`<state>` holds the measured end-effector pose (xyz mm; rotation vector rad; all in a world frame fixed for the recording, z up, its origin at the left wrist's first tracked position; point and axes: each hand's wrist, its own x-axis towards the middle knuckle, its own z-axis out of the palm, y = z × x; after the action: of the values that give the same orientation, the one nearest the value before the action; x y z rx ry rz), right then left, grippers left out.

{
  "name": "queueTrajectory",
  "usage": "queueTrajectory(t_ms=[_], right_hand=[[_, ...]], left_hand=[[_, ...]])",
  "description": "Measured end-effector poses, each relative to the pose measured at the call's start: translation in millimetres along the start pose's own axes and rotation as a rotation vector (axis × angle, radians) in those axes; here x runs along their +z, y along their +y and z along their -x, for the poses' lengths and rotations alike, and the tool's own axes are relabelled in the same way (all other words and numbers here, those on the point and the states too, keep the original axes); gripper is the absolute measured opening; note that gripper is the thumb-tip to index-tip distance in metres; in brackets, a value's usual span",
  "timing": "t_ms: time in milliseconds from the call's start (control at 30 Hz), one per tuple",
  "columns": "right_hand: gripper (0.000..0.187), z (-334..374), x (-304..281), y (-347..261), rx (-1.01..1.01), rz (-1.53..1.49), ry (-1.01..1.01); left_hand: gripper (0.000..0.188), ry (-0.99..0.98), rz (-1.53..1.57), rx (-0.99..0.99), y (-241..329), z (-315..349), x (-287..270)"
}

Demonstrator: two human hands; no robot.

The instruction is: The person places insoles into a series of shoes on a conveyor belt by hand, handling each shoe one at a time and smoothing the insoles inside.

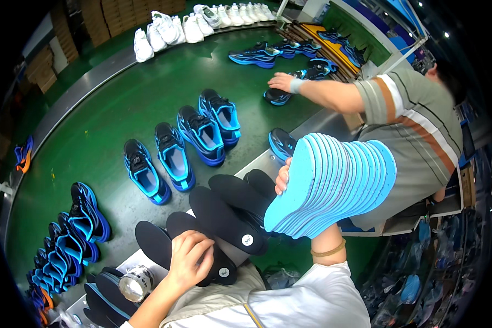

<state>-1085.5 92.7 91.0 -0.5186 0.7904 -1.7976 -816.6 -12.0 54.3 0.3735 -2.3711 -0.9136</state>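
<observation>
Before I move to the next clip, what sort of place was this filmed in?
Probably a shoe factory's assembly or packing area: black-and-blue sneakers stand in groups on a green work surface, white sneakers line its far edge, and the right hand holds a stack of light-blue insoles.

Sky-blue insole stack (pixel 331 183), black insoles (pixel 218 216), blue-black shoes (pixel 192 124)
</observation>
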Motion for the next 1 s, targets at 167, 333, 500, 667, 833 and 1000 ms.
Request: queueTrajectory(t_ms=[167, 333, 500, 667, 833, 1000], right_hand=[[0.036, -0.3, 8.7, 1.9, 0.079, 0.045, 0.167], [0.046, 14.3, -36.2, -17.4, 0.052, 0.054, 0.277], [0.079, -11.1, -68.9, -28.9, 0.350, 0.455, 0.238], [0.079, -28.0, -96.0, 33.7, 0.679, 0.723, 0.144], [0.079, -16.4, -108.0, 44.4, 0.549, 0.940, 0.153], [0.073, 0.6, -64.6, 52.3, 0.757, 0.449, 0.154]], left_hand=[[0.023, -0.017, -0.023, -0.007, -11.0, 6.2, 11.7], [0.068, -0.346, -0.264, 0.011, -9.0, -6.9, 23.8], [0.094, -0.509, -0.494, 0.108, -24.4, -2.6, 45.2], [0.097, -0.528, -0.481, 0.125, -29.4, -4.8, 60.0], [0.083, -0.355, -0.505, 0.127, -29.1, 1.4, 78.4], [0.072, -0.175, -0.577, 0.142, -33.5, 3.9, 97.7]])
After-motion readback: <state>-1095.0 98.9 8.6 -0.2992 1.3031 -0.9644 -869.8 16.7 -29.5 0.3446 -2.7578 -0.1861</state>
